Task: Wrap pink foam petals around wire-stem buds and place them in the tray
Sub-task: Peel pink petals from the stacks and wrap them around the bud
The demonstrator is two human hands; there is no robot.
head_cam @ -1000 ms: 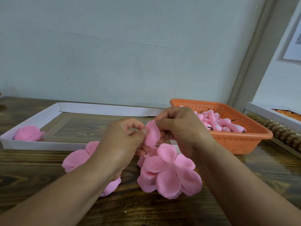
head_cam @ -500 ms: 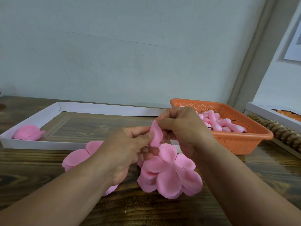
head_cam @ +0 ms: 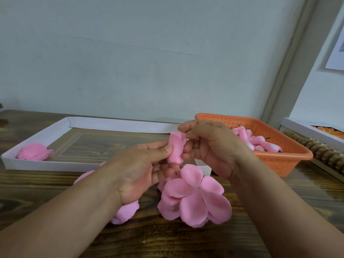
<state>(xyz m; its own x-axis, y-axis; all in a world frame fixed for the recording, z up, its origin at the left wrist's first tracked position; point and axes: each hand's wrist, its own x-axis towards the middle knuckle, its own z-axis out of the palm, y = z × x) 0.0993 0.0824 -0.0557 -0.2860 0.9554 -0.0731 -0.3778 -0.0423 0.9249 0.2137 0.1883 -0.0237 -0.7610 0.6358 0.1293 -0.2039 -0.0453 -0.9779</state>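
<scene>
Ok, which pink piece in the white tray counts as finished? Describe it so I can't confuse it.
Find the long white cardboard tray left of the orange plastic basket. In its near-left corner lies one wrapped pink foam flower, alone inside the tray, unlike the flat petal stacks outside it.

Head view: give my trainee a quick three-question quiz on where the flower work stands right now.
1. True or false: the white tray already holds a finished pink flower.
2. What do the left hand and right hand hold between them? A) a rolled pink petal B) the orange basket C) a loose wire
3. Fill in: the spare pink buds lie in the ____ basket.

Key: 1 true; 2 A, the rolled pink petal; 3 orange.
</scene>
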